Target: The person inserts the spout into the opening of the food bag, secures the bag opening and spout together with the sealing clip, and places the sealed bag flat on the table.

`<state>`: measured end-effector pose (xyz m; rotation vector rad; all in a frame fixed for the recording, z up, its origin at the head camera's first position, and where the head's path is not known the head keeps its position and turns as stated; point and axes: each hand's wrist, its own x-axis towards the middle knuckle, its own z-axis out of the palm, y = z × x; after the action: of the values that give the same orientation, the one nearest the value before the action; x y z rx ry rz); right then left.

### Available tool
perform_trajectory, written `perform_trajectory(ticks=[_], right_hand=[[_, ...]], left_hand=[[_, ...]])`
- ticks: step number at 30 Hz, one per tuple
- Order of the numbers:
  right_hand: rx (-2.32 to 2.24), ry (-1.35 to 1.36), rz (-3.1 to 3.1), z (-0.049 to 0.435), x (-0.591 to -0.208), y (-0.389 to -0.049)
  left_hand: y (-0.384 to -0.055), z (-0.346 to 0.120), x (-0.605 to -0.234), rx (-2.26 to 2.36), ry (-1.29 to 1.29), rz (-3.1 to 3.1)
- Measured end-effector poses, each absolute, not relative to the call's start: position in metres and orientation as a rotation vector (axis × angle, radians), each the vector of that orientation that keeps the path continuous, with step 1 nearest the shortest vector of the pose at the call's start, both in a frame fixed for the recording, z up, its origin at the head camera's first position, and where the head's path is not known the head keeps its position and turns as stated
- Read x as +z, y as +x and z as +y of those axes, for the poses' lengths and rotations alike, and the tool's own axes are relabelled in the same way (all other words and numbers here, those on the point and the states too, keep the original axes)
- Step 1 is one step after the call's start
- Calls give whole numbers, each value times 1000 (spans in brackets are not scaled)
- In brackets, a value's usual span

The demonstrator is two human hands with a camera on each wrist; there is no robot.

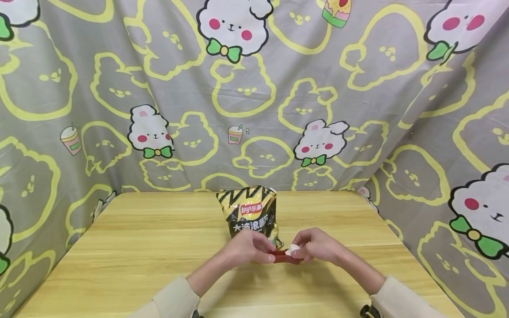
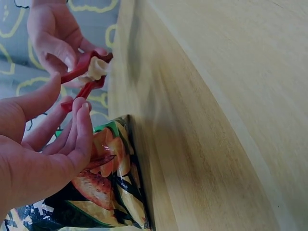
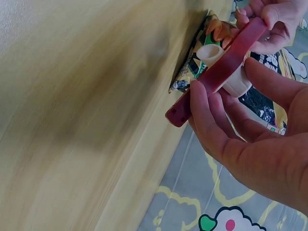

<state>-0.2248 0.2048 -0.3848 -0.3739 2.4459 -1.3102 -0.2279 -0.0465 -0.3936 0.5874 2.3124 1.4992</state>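
Above the table, both hands hold a red bag clip [image 1: 280, 257] with a white pour spout [image 3: 238, 83]. My left hand [image 1: 246, 247] has its thumb and fingers at the clip's two red arms [image 2: 77, 72], which stand apart in the left wrist view. At the spout end, my right hand [image 1: 318, 245] pinches the clip, its fingertips against the red band [image 3: 231, 60] and the spout. Just behind the hands, a black and yellow Lay's chip bag [image 1: 251, 210] stands on the table, its lower part partly hidden by the left hand.
The light wood table [image 1: 159, 234] reaches back to a grey curtain [image 1: 262, 97] with yellow outlines and white cartoon animals. More of this cloth hangs on the left and right sides.
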Motion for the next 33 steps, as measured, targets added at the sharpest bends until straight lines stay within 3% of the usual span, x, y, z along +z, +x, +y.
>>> perform_trajectory(ticks=[33], right_hand=[[-1441, -314, 2372, 209, -390, -229]], left_hand=[[-219, -55, -410, 1391, 608, 2390]])
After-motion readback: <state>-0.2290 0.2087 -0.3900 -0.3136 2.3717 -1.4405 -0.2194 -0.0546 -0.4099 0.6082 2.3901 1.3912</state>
